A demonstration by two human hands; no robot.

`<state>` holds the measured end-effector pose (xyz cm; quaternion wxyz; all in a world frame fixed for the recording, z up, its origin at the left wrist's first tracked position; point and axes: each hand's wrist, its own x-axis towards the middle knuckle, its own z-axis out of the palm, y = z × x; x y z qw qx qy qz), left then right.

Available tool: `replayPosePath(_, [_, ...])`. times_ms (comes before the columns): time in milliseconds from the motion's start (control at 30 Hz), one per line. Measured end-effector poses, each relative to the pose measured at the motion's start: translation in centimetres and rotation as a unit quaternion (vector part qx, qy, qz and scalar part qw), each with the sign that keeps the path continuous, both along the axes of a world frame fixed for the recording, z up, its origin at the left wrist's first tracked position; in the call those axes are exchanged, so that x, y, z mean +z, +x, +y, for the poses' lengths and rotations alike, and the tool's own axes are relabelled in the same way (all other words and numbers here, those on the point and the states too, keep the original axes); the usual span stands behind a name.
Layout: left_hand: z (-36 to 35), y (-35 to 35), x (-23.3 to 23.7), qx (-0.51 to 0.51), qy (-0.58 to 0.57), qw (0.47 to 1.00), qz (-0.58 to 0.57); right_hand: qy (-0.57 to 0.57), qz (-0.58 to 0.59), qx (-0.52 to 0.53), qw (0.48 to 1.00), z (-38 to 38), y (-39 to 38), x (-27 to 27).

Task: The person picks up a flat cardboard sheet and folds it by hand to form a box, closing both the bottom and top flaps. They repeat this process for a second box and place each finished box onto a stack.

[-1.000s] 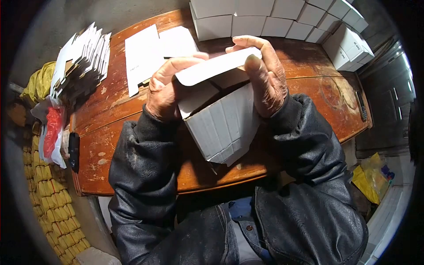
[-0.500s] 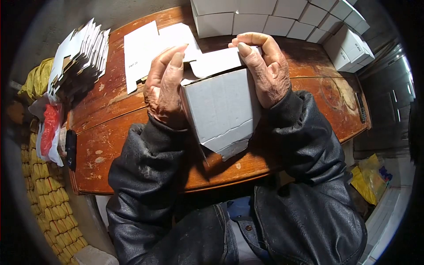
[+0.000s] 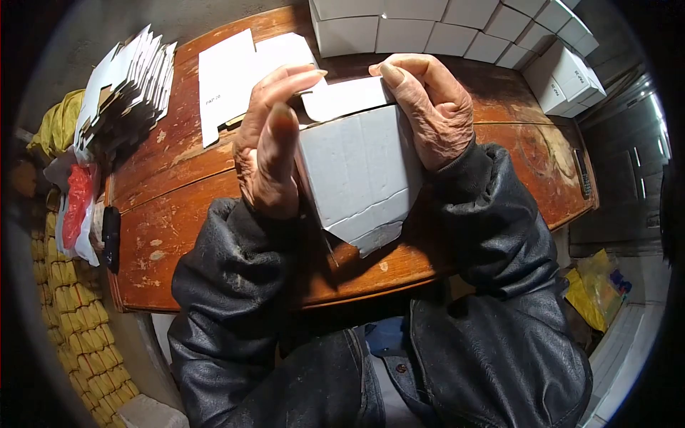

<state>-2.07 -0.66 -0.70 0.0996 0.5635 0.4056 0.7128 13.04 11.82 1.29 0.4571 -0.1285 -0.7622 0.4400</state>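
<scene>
Hands at work above a worn wooden tabletop (image 3: 200,235): the right hand (image 3: 437,114) pinches one end of a carton's flap between thumb and fingers, while the left hand (image 3: 265,146) curves around the opposite side, thumb raised and spread wide from the fingers. Whether its palm bears on the cardboard cannot be told. Rows of stacked white boxes (image 3: 407,36) line the far edge of the tabletop, and a bundle of flattened cardboard (image 3: 135,78) leans at the far left corner. Between them, toward the far edge, lies a flat white sheet (image 3: 228,78) of cardboard. Lettered boxes (image 3: 564,80) stand at the far right corner. Center, near the front edge, is the white carton (image 3: 360,160), its pointed end toward the wearer. Smaller are the flap (image 3: 346,98), raised at the carton's far end, and a dark remote-like object (image 3: 583,173) along the right edge.
</scene>
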Motion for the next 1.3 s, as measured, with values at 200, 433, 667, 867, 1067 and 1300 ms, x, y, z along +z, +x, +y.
replayPosePath(200, [-0.6,0.9,1.3,0.021,-0.076,0.996,-0.042,-0.060,-0.037,0.033,0.997,-0.2,0.4,0.1])
replayPosePath(433, [-0.9,1.1,1.6,-0.011,-0.122,0.983,-0.134,-0.051,-0.037,0.050,0.997,-0.5,0.3,0.2])
replayPosePath(667, [-0.4,1.2,1.5,-0.054,-0.121,0.978,-0.160,-0.045,-0.056,0.052,0.996,-0.6,0.3,0.8])
replayPosePath(867, [-0.3,0.6,1.0,-0.036,-0.148,0.983,-0.103,-0.051,-0.048,0.063,0.996,-0.2,0.2,0.8])
replayPosePath(1067, [-0.5,0.3,1.5,-0.006,-0.198,0.980,-0.035,-0.058,-0.068,0.087,0.992,0.3,0.4,1.2])
replayPosePath(1300, [-0.3,1.3,2.0,0.018,-0.205,0.975,-0.082,-0.032,-0.049,0.091,0.994,0.3,0.4,1.1])
